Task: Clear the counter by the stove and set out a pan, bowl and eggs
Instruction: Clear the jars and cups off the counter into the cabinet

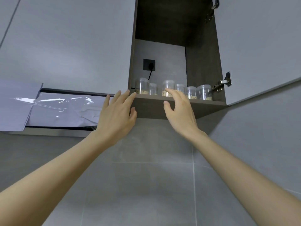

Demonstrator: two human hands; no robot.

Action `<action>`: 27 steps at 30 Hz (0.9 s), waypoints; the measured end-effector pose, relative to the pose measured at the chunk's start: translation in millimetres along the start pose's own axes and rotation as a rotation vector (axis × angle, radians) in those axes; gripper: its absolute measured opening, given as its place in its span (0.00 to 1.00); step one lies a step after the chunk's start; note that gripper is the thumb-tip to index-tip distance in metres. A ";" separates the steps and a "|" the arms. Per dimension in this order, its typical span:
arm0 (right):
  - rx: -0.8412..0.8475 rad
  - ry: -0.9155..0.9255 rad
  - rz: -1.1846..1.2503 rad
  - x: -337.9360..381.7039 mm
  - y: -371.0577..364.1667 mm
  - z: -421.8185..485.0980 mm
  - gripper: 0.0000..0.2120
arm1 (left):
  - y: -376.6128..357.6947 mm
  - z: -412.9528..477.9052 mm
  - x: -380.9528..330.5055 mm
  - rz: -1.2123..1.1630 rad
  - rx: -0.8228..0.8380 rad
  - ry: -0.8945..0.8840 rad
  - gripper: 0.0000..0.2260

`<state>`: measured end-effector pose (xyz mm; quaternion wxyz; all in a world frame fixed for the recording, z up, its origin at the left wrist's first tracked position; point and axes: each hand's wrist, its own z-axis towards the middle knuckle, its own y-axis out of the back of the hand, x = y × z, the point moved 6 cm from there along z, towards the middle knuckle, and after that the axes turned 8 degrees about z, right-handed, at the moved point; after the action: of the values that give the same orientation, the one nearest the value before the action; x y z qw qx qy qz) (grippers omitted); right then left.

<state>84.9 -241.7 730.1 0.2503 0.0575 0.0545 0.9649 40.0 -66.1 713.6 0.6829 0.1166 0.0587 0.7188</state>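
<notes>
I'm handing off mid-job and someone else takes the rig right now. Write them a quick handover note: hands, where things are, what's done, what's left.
Hands: the left hand is open and empty, fingertips at the front edge of the cabinet shelf. The right hand is open and empty, fingers in front of one of the clear jars; contact unclear.
Things: six jars stand in a row on the shelf, and the cabinet door is swung open. The pan, bowl, eggs and counter are out of view.
Done: cannot be judged from here.
Left: probably close the cabinet, then check the counter and set out what is missing.
</notes>
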 end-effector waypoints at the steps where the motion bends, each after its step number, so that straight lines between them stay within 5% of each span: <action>1: -0.001 -0.010 -0.001 3.3 5.7 -2.3 0.20 | 5.8 -2.8 -4.1 -0.023 -0.019 0.000 0.22; 27: -0.319 0.191 -0.302 119.7 313.4 -37.5 0.18 | 202.3 -22.3 -227.8 -0.267 -0.054 -0.056 0.22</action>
<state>-173.6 -458.3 745.1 0.3915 -0.0829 -0.0675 0.9139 -152.1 -303.4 721.5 0.7768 0.1095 0.0352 0.6191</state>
